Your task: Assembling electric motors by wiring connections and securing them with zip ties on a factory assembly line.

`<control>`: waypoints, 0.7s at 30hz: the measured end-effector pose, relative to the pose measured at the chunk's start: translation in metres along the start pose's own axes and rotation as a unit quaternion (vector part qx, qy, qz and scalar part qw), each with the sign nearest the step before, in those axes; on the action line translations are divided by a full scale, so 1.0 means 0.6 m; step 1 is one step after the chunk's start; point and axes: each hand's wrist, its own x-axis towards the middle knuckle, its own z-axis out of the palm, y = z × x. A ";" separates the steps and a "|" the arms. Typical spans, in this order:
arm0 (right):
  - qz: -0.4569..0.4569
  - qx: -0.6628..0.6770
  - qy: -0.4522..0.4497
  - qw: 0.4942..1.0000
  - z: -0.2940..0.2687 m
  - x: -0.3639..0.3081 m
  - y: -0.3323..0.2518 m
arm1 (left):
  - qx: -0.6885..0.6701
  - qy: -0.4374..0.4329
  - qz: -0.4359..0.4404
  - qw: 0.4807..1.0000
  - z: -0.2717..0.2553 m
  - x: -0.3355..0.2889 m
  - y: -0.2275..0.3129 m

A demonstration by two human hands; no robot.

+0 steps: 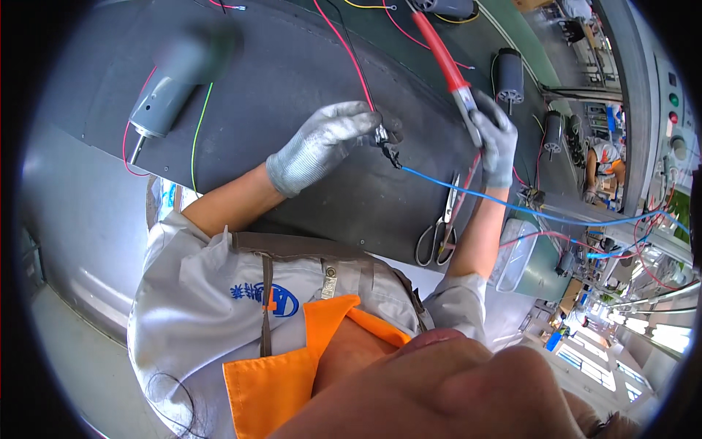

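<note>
Right now, the gloved left hand (318,146) is pinching a dark, clip-like connector (381,136) between its fingertips, and that connector is sitting over the black work surface (292,73), between the two hands. A red lead (344,36) and a black lead (355,53) are running down into the pinch from the upper edge, while a blue wire (541,215) is trailing from the connector's lower end, crossing the right forearm just below the glove. The gloved right hand (497,143) is closing its fingers around the grey part of a long, red-handled tool (439,51), which is tilting up and leftward; whether its jaws are meeting cannot be told. Below and between the hands, black-handled scissors (449,205) are lying on the work surface. Farther left, a grey cylindrical motor (159,102) is pointing its shaft downward, its upper end blurring, with a green wire (197,132) hanging beside it. To the right, two dark motors (510,73) are resting near the work surface's far side, and a clear plastic tray (515,252) is lying beyond the right forearm. Farther out, a co-worker in orange and white (607,157) is showing.
</note>
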 end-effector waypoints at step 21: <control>0.077 -0.254 0.165 0.950 -0.213 -0.166 0.055 | -0.033 0.048 -0.016 0.998 0.013 0.011 0.000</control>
